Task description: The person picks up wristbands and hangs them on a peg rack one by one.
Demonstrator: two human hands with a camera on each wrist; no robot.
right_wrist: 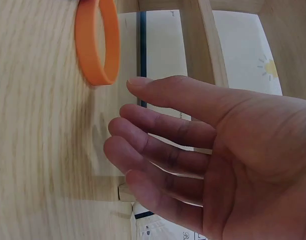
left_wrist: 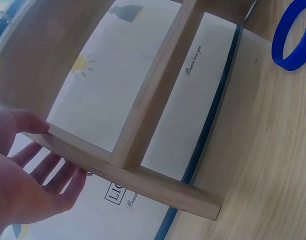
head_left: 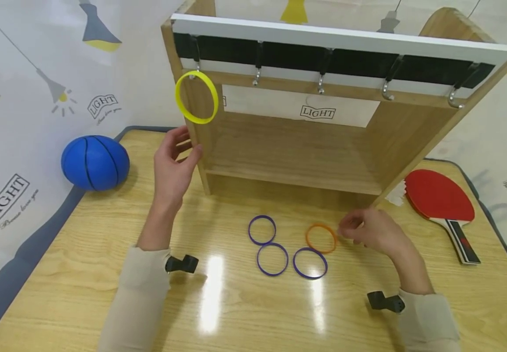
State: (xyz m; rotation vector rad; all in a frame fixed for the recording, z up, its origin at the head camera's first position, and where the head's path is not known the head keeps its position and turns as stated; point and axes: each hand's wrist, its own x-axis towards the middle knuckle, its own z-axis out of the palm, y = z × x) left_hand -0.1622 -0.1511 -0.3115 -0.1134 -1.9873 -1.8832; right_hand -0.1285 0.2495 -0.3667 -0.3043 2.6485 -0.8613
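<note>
My left hand (head_left: pixel 171 168) holds the left side panel of a wooden shelf rack (head_left: pixel 297 146), thumb on its front edge and fingers around the outer side. From the leftmost hook of the rack hangs a yellow silicone wristband (head_left: pixel 199 121). On the table an orange wristband (right_wrist: pixel 87 45) lies just left of my right hand (head_left: pixel 378 232). In the right wrist view that hand's fingers are loosely bent with nothing between them, apart from the band. Several blue-purple wristbands (left_wrist: pixel 279 47) lie flat beside the orange one, in front of the rack.
Along the rack's top bar are more metal hooks (head_left: pixel 386 93) with no bands on them. A blue ball (head_left: pixel 95 164) sits at the left, and a red table tennis paddle (head_left: pixel 440 195) lies at the right. The wooden table (head_left: pixel 244 308) reflects light.
</note>
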